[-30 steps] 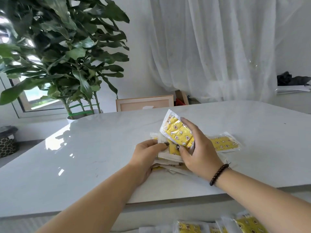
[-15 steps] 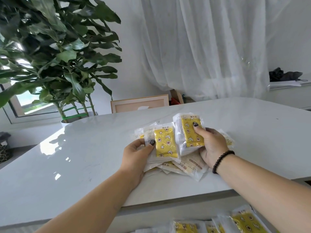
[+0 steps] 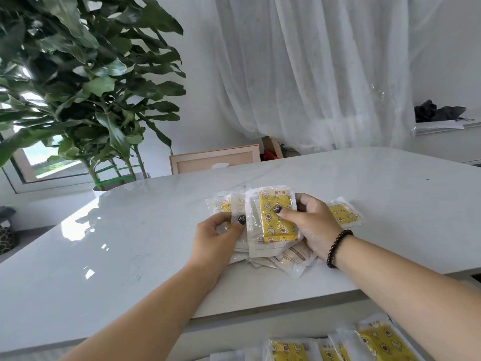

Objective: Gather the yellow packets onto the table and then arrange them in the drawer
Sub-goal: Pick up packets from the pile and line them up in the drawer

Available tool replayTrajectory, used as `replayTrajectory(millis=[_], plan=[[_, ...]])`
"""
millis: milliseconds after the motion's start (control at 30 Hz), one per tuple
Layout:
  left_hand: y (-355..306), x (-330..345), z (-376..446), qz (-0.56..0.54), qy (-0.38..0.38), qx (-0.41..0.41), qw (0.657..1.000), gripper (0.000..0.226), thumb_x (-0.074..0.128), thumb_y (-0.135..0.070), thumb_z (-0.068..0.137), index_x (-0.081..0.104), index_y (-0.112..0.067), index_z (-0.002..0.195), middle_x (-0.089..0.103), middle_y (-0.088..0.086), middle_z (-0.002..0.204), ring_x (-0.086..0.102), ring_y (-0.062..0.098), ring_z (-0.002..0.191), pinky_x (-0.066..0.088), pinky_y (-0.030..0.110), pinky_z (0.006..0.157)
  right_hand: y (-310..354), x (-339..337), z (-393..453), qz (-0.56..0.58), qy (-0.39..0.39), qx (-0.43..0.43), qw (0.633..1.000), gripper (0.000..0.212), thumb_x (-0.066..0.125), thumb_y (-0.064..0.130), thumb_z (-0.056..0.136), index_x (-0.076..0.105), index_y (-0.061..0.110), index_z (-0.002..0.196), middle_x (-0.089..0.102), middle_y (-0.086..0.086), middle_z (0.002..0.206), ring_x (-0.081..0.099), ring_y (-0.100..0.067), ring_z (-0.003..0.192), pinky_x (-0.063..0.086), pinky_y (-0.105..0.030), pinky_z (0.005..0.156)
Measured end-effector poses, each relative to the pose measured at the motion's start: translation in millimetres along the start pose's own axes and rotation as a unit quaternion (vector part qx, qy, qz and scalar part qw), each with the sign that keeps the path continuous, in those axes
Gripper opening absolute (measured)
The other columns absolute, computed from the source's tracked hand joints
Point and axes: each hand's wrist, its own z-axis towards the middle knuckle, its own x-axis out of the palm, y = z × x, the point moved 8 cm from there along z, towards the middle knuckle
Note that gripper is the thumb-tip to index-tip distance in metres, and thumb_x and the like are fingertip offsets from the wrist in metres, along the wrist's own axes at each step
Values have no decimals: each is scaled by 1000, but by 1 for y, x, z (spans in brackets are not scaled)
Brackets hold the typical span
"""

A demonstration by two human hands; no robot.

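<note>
Squaring a yellow packet [image 3: 276, 221] onto the heap: right hand [image 3: 316, 225] closed around its right edge, thumb pressed on the yellow face, fingers curled behind. Half a second back, held apart from the left hand's packet; now slid leftward and overlapping it, so two fans merging into one stack. Left hand [image 3: 216, 239] pinching the stack [image 3: 235, 204] from the left, thumb on top of a clear wrapper margin, fingers tucked beneath. Judged as the tail of gathering, with squaring up nearly done and the drawer step still ahead.

Beneath the stack, several packets lying face down, pale backs showing brown print. Right of the stack and just beyond the right hand, one stray packet [image 3: 343, 212] flat on the table [image 3: 130, 256], not yet collected. Below the stack, past the table's near edge, more yellow packets [image 3: 377, 342] already lying in what looks like the drawer.

Flat rectangular sachets, clear crinkly film with wide sealed borders, glossy yellow inserts with small cartoon prints; likely slippery against each other. Smooth, shiny white tabletop, faintly veined.
</note>
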Motion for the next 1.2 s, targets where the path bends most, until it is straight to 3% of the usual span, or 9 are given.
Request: replayTrajectory(millis=[167,267,367,567,767,933,1067,1133,1200], plan=[[-11,0,-3,39,-5,46,998,25,65,-11,89,72,-31,77,72,-20,79,65,4,86,48,15,75,8,8,-6,-88,-1,-61,994,25,73,16,80,60,24,99,70,1,101,69,-23,94,56,-45,84],[-14,4,-5,50,14,68,996,15,65,-16,90,76,-26,87,75,-8,90,66,9,95,52,28,88,5,0,-6,32,-29,-32,999,32,75,0,76,62,22,96,72,-5,96,70,-27,90,57,-51,81],[-19,12,-11,4,74,80,994,25,58,-26,95,77,-12,86,74,17,88,66,18,84,51,41,83,8,-6,-9,77,-63,-24,995,35,74,-6,74,63,22,92,74,-7,87,71,-27,82,56,-51,82],[-19,11,-7,58,55,121,989,8,72,-22,85,79,-26,82,72,6,97,68,22,95,54,47,89,24,12,-20,68,-51,-63,994,47,79,-6,67,60,18,104,74,-4,88,72,-23,83,59,-43,74],[-15,6,-6,73,24,97,992,10,70,-25,87,77,-32,84,70,1,102,66,14,97,52,36,92,22,11,-23,38,-55,-34,997,16,81,10,71,68,15,79,75,-6,78,72,-27,86,58,-47,80],[-25,-4,-10,94,-30,125,987,34,71,-7,84,69,-39,96,68,-18,103,64,4,103,54,27,90,78,-11,-21,-27,-127,-186,974,20,78,5,73,68,22,76,73,-1,77,71,-18,73,61,-37,63],[-29,-5,-14,80,-30,128,988,86,73,-2,81,30,-44,143,53,-29,115,56,-24,92,52,7,72,39,1,-21,-152,-29,-134,979,24,78,14,75,66,22,95,71,8,88,69,-7,80,55,-15,61],[-25,-6,-14,73,-31,109,991,103,76,-5,79,11,-40,151,59,-27,108,61,-19,88,53,13,75,24,-2,-18,-151,-36,-111,982,29,77,16,77,66,18,104,70,12,90,66,2,80,50,-8,58],[-22,-8,-13,59,-40,92,993,104,78,-7,77,12,-39,150,65,-22,101,67,-3,92,57,27,81,28,-10,-18,-134,-83,-141,977,32,75,15,78,64,17,108,69,11,92,64,5,81,50,-7,58]])
